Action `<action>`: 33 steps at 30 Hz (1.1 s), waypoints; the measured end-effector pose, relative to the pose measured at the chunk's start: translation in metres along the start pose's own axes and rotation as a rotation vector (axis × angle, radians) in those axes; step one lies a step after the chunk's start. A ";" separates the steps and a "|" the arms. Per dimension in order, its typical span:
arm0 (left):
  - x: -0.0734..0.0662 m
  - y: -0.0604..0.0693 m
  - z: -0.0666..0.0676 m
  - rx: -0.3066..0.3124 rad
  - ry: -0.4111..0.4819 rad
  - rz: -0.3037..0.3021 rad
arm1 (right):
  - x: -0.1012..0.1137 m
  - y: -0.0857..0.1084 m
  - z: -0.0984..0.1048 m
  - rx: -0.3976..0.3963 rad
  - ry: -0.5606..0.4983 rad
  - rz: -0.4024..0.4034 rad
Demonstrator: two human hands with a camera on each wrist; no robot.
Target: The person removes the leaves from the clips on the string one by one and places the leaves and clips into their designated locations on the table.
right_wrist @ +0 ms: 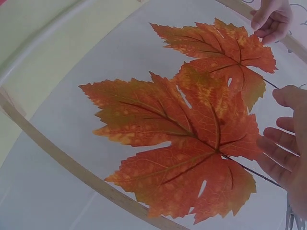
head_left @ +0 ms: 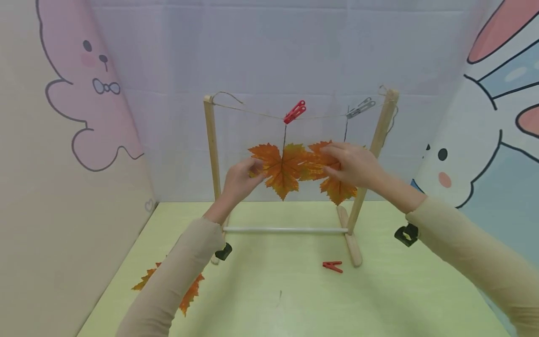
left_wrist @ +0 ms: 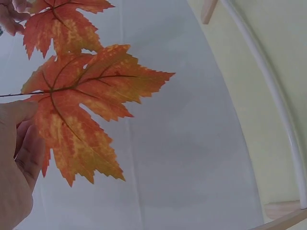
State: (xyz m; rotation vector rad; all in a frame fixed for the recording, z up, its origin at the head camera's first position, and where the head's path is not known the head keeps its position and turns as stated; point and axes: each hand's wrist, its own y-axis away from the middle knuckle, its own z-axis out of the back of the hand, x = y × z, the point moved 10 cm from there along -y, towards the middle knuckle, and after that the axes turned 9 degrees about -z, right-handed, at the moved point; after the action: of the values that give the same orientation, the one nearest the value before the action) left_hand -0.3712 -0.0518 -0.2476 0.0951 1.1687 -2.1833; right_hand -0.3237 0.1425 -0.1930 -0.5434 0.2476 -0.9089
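Two orange maple leaves hang by their dark stems from a thin twine (head_left: 252,112). A red clothespin (head_left: 294,112) holds the left leaf (head_left: 282,171), and a grey clothespin (head_left: 360,108) holds the right leaf (head_left: 338,189). My left hand (head_left: 243,180) is at the left leaf's outer edge, its fingers loosely bent. My right hand (head_left: 355,164) is in front of the right leaf. In the right wrist view, its fingers (right_wrist: 280,148) reach the leaf's edge near the stem, with the thumb apart. The two leaves overlap where they meet.
The twine runs between two wooden posts (head_left: 212,145), joined low down by a white rod (head_left: 286,230). A red clothespin (head_left: 332,266) lies on the pale green table (head_left: 269,271). More maple leaf (head_left: 191,292) shows beneath my left forearm.
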 end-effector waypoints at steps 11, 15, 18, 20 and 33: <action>-0.022 -0.030 0.008 -0.026 -0.057 -0.053 | 0.011 -0.021 0.021 -0.078 -0.014 0.055; -0.026 -0.038 0.012 -0.042 -0.050 -0.042 | 0.014 -0.027 0.027 -0.106 -0.021 0.066; -0.027 -0.044 0.013 -0.049 -0.046 -0.022 | 0.013 -0.033 0.031 -0.104 -0.030 0.054; -0.027 -0.047 0.012 -0.045 -0.041 -0.008 | 0.011 -0.036 0.034 -0.107 -0.036 0.042; -0.026 -0.063 0.003 0.000 -0.015 0.073 | 0.006 -0.053 0.049 -0.208 -0.036 -0.011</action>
State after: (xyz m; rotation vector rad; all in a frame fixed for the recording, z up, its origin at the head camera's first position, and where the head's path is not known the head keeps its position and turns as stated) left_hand -0.3864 -0.0170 -0.1915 0.1191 1.1393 -2.1162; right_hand -0.3355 0.1287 -0.1230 -0.7536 0.3085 -0.8886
